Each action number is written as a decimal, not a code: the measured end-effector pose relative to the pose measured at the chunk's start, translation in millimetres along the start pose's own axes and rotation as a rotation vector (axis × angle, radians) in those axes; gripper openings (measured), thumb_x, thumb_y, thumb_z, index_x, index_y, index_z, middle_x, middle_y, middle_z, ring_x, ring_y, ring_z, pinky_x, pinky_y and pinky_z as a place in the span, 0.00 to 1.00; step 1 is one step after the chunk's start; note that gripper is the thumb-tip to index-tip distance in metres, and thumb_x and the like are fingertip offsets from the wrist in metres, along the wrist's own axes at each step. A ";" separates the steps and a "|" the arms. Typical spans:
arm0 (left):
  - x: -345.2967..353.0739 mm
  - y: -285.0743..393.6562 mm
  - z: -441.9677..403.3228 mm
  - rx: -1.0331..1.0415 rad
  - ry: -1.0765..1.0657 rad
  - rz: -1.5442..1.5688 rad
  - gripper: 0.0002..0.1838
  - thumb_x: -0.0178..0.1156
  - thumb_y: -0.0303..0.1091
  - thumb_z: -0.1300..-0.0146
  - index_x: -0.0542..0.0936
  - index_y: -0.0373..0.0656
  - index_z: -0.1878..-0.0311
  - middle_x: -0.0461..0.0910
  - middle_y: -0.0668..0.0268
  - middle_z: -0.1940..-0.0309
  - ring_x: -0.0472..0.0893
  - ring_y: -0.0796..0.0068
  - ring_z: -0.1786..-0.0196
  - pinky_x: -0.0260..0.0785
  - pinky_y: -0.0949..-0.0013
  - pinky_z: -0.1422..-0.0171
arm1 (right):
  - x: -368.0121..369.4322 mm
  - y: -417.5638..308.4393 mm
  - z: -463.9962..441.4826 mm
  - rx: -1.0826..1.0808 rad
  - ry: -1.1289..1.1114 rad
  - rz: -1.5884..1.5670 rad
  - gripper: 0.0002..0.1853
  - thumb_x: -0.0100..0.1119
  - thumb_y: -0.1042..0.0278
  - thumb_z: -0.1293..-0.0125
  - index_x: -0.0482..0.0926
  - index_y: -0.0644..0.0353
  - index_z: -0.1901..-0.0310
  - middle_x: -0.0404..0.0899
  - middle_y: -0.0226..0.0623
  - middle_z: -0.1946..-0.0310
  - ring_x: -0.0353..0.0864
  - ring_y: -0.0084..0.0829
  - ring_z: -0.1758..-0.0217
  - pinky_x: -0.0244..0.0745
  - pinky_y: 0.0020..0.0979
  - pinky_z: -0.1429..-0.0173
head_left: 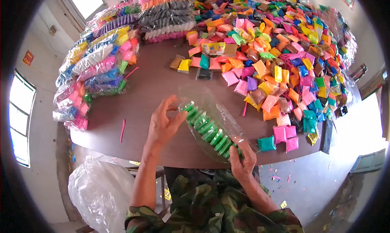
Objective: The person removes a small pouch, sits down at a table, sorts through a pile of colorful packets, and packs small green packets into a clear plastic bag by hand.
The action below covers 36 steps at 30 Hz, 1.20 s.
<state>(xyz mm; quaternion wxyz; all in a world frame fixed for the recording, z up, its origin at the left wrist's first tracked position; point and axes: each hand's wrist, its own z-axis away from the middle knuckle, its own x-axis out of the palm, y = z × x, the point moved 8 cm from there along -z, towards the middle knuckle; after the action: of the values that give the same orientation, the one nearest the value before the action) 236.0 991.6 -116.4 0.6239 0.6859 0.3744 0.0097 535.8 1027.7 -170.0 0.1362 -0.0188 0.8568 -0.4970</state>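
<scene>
A clear plastic bag (221,117) holding a neat row of green packets (209,130) slants across the space above the table's near edge. My right hand (243,155) grips its lower right end, thumb on top of the last packets. At the upper left end, my left hand (164,121) curls its fingers and thumb round the bag beside the first packet. Loose film spreads out above and to the right of the row. My left fingertips are partly hidden by the plastic.
A large heap of small coloured packets (270,86) covers the table's (142,111) right and back. Filled bags are stacked at left (95,66) and back (166,15). A pink strip (122,130) lies left of my hands. A big translucent bag (99,188) stands at lower left.
</scene>
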 end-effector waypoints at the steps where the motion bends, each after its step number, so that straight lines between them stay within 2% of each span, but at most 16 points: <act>1: 1.8 -4.9 -1.3 -0.003 -0.041 0.048 0.29 0.71 0.41 0.29 0.78 0.37 0.30 0.82 0.54 0.37 0.86 0.67 0.42 0.82 0.64 0.50 | 0.1 0.0 -0.7 0.011 -0.004 0.002 0.14 0.66 0.80 0.32 0.85 0.68 0.45 0.89 0.50 0.48 0.90 0.44 0.42 0.80 0.38 0.37; 3: 6.3 -17.3 -7.0 -0.009 -0.125 0.143 0.27 0.69 0.42 0.28 0.79 0.36 0.32 0.84 0.56 0.40 0.85 0.70 0.43 0.80 0.65 0.54 | 0.8 -0.2 -1.1 0.036 -0.012 0.003 0.13 0.64 0.81 0.30 0.85 0.68 0.45 0.90 0.50 0.48 0.90 0.43 0.42 0.80 0.38 0.36; 6: 10.4 -38.6 -13.2 -0.070 -0.153 0.161 0.27 0.70 0.41 0.29 0.80 0.36 0.33 0.85 0.57 0.43 0.85 0.73 0.46 0.79 0.68 0.55 | 1.5 7.8 2.7 0.100 0.003 -0.031 0.13 0.62 0.81 0.28 0.85 0.67 0.44 0.90 0.46 0.48 0.89 0.35 0.44 0.80 0.34 0.38; 9: 8.5 -38.1 -14.1 -0.134 -0.194 0.101 0.22 0.70 0.41 0.29 0.83 0.35 0.39 0.87 0.59 0.48 0.85 0.76 0.52 0.78 0.69 0.56 | -0.9 20.2 4.8 0.350 -0.045 -0.071 0.12 0.60 0.80 0.26 0.85 0.67 0.43 0.90 0.41 0.49 0.87 0.28 0.46 0.79 0.30 0.40; 12: 0.9 -44.1 -8.9 -0.121 -0.130 0.027 0.18 0.69 0.41 0.29 0.86 0.35 0.47 0.87 0.59 0.53 0.85 0.77 0.58 0.78 0.70 0.59 | -2.5 14.8 -6.7 0.271 -0.011 -0.069 0.12 0.60 0.79 0.24 0.85 0.66 0.43 0.89 0.38 0.49 0.84 0.23 0.48 0.78 0.27 0.42; 15: -8.7 -42.7 8.7 -0.112 0.000 0.006 0.16 0.69 0.41 0.29 0.86 0.34 0.51 0.87 0.59 0.55 0.84 0.78 0.61 0.76 0.71 0.62 | -1.2 6.4 -21.9 0.083 -0.028 -0.016 0.12 0.59 0.77 0.23 0.86 0.65 0.42 0.87 0.26 0.53 0.76 0.14 0.57 0.74 0.21 0.53; 18: -25.0 -28.6 26.2 -0.157 0.062 0.012 0.17 0.69 0.42 0.29 0.86 0.34 0.52 0.86 0.60 0.57 0.84 0.78 0.63 0.75 0.72 0.64 | 2.3 10.2 -37.1 0.141 -0.141 -0.052 0.13 0.61 0.76 0.23 0.86 0.64 0.42 0.86 0.24 0.54 0.75 0.13 0.59 0.73 0.20 0.54; 21: -34.0 -28.3 39.6 -0.216 0.090 -0.062 0.17 0.69 0.41 0.28 0.86 0.34 0.53 0.85 0.62 0.60 0.82 0.80 0.65 0.74 0.73 0.65 | 5.2 23.3 -45.8 0.184 -0.141 -0.064 0.13 0.62 0.75 0.24 0.87 0.63 0.42 0.86 0.23 0.54 0.74 0.12 0.59 0.72 0.20 0.55; 24: -37.6 -31.6 44.2 -0.171 0.131 -0.043 0.16 0.68 0.41 0.27 0.87 0.34 0.54 0.84 0.64 0.65 0.80 0.82 0.67 0.71 0.74 0.66 | 3.8 32.1 -46.1 0.281 -0.160 -0.065 0.14 0.66 0.74 0.26 0.87 0.63 0.41 0.89 0.34 0.46 0.84 0.24 0.43 0.77 0.29 0.35; 27: -37.3 -22.8 44.7 -0.228 0.104 -0.003 0.16 0.67 0.41 0.26 0.87 0.34 0.55 0.82 0.68 0.71 0.78 0.85 0.69 0.67 0.76 0.67 | 2.0 34.6 -44.2 0.307 -0.161 -0.062 0.14 0.66 0.74 0.26 0.87 0.63 0.42 0.90 0.34 0.46 0.84 0.24 0.42 0.77 0.29 0.35; 30: -34.3 -13.2 37.5 -0.249 0.032 -0.074 0.19 0.64 0.45 0.24 0.87 0.35 0.52 0.85 0.67 0.70 0.80 0.82 0.65 0.71 0.71 0.61 | 2.9 39.5 -40.2 0.296 -0.152 -0.102 0.13 0.65 0.73 0.26 0.88 0.63 0.42 0.89 0.33 0.47 0.84 0.24 0.42 0.77 0.29 0.35; 33: -38.3 -20.9 31.2 -0.143 0.125 -0.067 0.15 0.65 0.39 0.25 0.85 0.33 0.60 0.75 0.70 0.79 0.70 0.87 0.75 0.62 0.73 0.71 | 1.5 33.8 -40.2 0.314 -0.170 -0.076 0.15 0.64 0.75 0.25 0.86 0.64 0.40 0.89 0.33 0.49 0.84 0.24 0.44 0.77 0.29 0.36; 35: -40.8 -29.5 32.5 -0.126 0.160 -0.053 0.15 0.65 0.38 0.25 0.85 0.33 0.62 0.73 0.71 0.80 0.69 0.87 0.75 0.61 0.72 0.71 | -4.5 39.0 -30.1 0.418 -0.128 -0.138 0.15 0.62 0.76 0.25 0.85 0.65 0.40 0.88 0.35 0.51 0.83 0.25 0.46 0.77 0.29 0.38; 36: -42.3 -32.0 33.9 -0.120 0.177 -0.045 0.15 0.65 0.38 0.25 0.85 0.33 0.62 0.72 0.71 0.80 0.68 0.87 0.75 0.61 0.72 0.71 | -9.6 36.4 -28.1 0.396 -0.056 -0.153 0.15 0.61 0.77 0.26 0.84 0.65 0.40 0.88 0.36 0.52 0.83 0.25 0.47 0.77 0.29 0.39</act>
<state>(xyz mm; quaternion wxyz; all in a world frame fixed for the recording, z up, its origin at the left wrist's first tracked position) 205.8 938.8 -132.3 0.6283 0.6351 0.4424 0.0786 541.7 1071.6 -186.0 0.1227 -0.0702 0.7344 -0.6638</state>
